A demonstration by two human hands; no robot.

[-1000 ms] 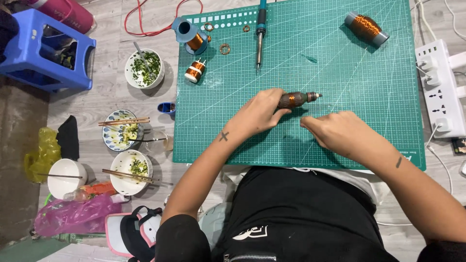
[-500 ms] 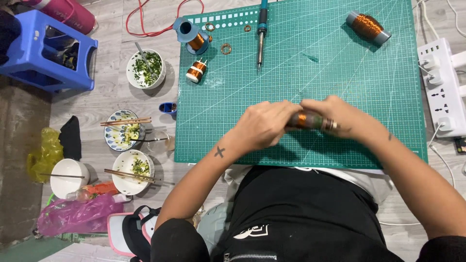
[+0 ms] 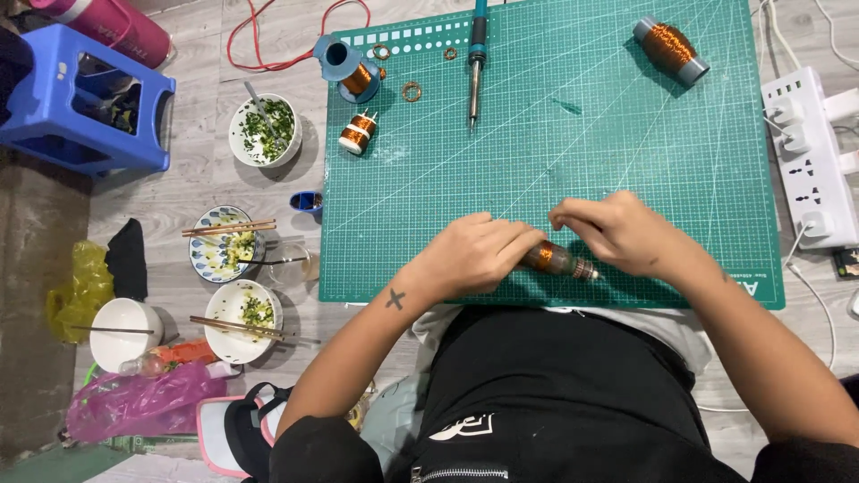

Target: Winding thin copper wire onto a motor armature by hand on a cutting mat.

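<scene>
We find the green cutting mat (image 3: 626, 134) laid on the floor, with a soldering iron (image 3: 476, 58) and three other copper wire spools lying idle at its far edge. Near its front edge, our left hand (image 3: 474, 255) wraps one end of a small copper-wound coil (image 3: 557, 261) while our right hand (image 3: 622, 234) has its fingers pinching the other end; we judge the winding mid-way, nothing soldered yet.
</scene>
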